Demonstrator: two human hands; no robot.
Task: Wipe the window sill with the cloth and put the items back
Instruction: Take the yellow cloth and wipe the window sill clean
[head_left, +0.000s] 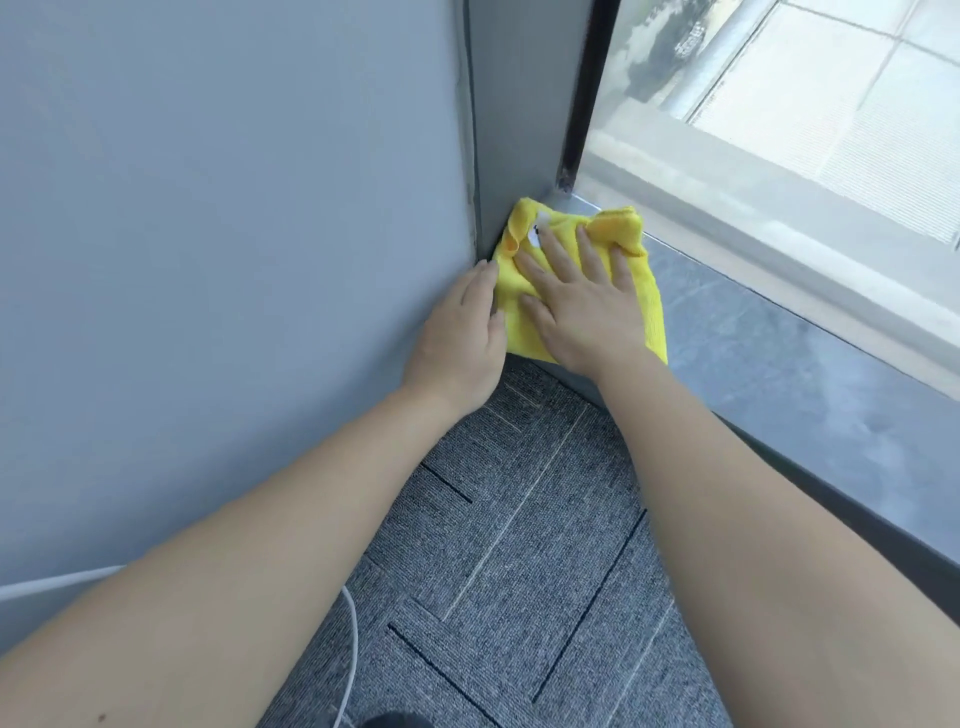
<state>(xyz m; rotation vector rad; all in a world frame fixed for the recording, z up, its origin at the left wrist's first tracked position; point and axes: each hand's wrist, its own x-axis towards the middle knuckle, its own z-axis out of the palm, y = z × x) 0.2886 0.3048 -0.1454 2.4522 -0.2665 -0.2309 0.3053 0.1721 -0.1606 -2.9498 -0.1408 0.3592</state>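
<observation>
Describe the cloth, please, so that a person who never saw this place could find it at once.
Follow the dark stone window sill to its far end, where it meets the grey wall in the corner. The yellow microfibre cloth lies there, under the flat right hand, with the left hand at its edge. It is the only bright yellow thing among greys.

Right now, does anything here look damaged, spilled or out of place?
Nothing is spilled or broken. Only the yellow cloth is rumpled, its far corner folded over, and a white cable lies loose on the carpet. The window sill looks smeary.
</observation>
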